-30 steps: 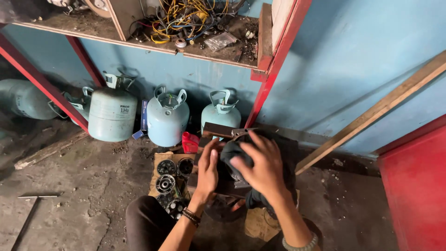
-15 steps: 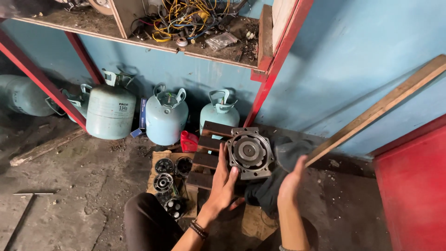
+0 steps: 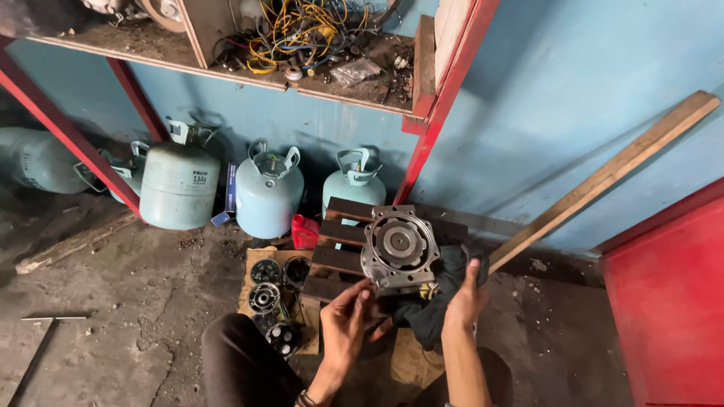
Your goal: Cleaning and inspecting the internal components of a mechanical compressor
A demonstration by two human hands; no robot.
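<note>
- The red-framed shelf stands against the blue wall, its wooden board loaded with tangled yellow wires and small parts, likely kept up there to be off the dirty floor.
- A long wooden plank leans slantwise against the wall to the right, with a red cabinet beside it.
- Three pale blue gas cylinders stand upright under the shelf, handles up, tucked back against the wall so the floor in front stays usable.
- Dark wooden slats lie on the floor in front of the person, apparently a low work surface.
- The round grey metal housing rests tilted on the slats, open face toward the camera so its inner hub shows. A dark cloth bunches under and beside it, perhaps as padding or a wipe.
- The right hand presses into the cloth just right of the housing, fingers together, thumb raised.
- The left hand hovers below the housing, fingers loosely spread and slightly curled, fingertips close to its lower edge, holding nothing.
- Small round black parts lie on cardboard at the left, within reach.
</note>
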